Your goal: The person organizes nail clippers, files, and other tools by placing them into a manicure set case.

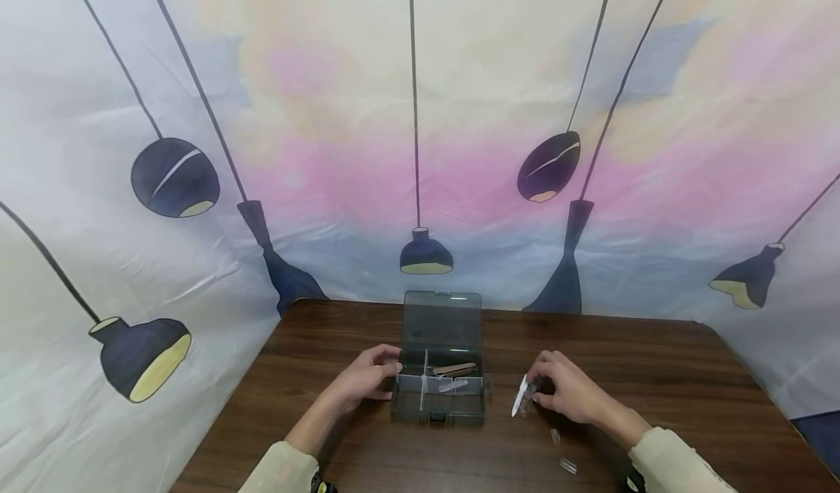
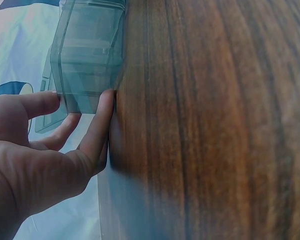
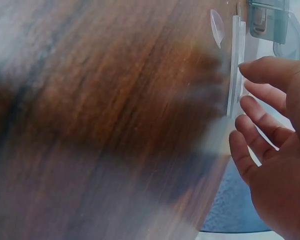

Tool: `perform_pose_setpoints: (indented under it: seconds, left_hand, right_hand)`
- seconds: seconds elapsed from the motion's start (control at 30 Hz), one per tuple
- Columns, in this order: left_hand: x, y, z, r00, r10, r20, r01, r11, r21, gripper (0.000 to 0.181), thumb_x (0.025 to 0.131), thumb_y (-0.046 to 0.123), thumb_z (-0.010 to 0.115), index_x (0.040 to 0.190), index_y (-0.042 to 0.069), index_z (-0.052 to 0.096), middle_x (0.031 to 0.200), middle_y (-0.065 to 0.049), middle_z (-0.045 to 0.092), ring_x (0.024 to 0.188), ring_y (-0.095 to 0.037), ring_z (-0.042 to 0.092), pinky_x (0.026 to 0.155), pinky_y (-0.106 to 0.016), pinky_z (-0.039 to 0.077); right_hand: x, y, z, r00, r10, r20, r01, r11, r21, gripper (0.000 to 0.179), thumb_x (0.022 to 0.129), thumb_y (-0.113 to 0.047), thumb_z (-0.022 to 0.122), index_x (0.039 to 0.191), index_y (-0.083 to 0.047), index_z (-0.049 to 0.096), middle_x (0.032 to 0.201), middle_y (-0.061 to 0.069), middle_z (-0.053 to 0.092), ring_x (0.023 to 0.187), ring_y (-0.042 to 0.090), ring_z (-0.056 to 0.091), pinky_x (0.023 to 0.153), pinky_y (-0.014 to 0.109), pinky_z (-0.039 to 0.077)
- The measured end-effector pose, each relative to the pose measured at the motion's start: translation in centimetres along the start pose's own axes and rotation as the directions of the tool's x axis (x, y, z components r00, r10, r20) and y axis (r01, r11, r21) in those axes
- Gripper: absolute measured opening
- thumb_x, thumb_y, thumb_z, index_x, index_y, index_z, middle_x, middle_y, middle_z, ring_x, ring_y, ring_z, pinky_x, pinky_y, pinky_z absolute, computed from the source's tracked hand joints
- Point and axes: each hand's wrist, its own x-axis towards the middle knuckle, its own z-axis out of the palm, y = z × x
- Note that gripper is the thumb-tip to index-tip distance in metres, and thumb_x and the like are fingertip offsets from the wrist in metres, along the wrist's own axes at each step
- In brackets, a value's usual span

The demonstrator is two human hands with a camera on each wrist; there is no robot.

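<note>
A smoky see-through compartment box [image 1: 438,405] stands on the table with its lid [image 1: 442,321] raised. My left hand [image 1: 367,376] is at the box's left side; in the left wrist view its fingertips touch the outer wall and one finger lies along the tabletop. Inside the box are tan strips [image 1: 454,370] and a small clear piece [image 1: 453,386]. Right of the box, my right hand [image 1: 564,387] has its thumb and fingertips right at a slim white stick [image 1: 520,397] and clear plastic pieces [image 1: 529,398]. Its fingers are spread and slightly bent in the right wrist view.
Small clear curved pieces, one nearer [image 1: 568,466] and one farther [image 1: 555,436], lie on the wooden table [image 1: 499,464] below my right hand. A cloth backdrop [image 1: 354,187] printed with hanging lamps rises behind the table's far edge.
</note>
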Motion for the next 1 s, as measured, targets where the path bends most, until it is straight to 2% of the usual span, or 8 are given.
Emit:
perform_pose_setpoints:
  seconds: [0.33,0.57,0.87,1.0]
  left_hand:
    - [-0.01,0.02,-0.06,1.000,0.002,0.004,-0.002,1.000,-0.006,0.042,0.108,0.014,0.060,0.146,-0.004,0.052,0.137,-0.022,0.056,0.122,-0.034,0.060,0.083,-0.050,0.062]
    - [-0.06,-0.14,-0.05,1.000,-0.002,0.002,0.002,1.000,-0.010,0.042,0.108,0.014,0.060,0.145,-0.003,0.052,0.136,-0.022,0.056,0.122,-0.035,0.060,0.083,-0.050,0.062]
    - [0.04,-0.13,0.00,1.000,-0.013,0.002,0.013,1.000,-0.015,0.042,0.107,0.013,0.061,0.145,-0.003,0.053,0.136,-0.022,0.056,0.121,-0.035,0.060,0.083,-0.050,0.063]
    - [0.13,-0.13,-0.02,1.000,-0.005,0.001,0.005,1.000,-0.010,0.042,0.108,0.014,0.060,0.145,-0.003,0.053,0.136,-0.022,0.056,0.121,-0.035,0.060,0.083,-0.050,0.062]
  right_hand:
    - [0.05,-0.07,-0.11,0.999,-0.005,0.032,0.004,1.000,0.008,0.018,0.090,-0.015,0.085,0.097,-0.024,0.072,0.098,-0.014,0.057,0.095,0.011,0.050,0.077,0.033,0.051]
    - [0.05,-0.18,-0.14,0.999,-0.001,0.032,0.001,1.000,-0.003,0.020,0.089,-0.013,0.084,0.090,-0.024,0.068,0.095,-0.013,0.055,0.091,0.012,0.046,0.073,0.031,0.047]
    - [-0.21,0.02,0.14,0.999,-0.044,0.020,0.041,0.991,0.130,0.020,0.089,-0.004,0.082,0.089,-0.017,0.067,0.087,-0.007,0.056,0.078,0.006,0.050,0.065,0.025,0.046]
    - [-0.17,0.20,0.30,0.999,-0.041,0.010,0.039,0.988,0.151,0.021,0.088,-0.001,0.082,0.090,-0.015,0.067,0.088,-0.006,0.056,0.076,0.004,0.052,0.064,0.024,0.049]
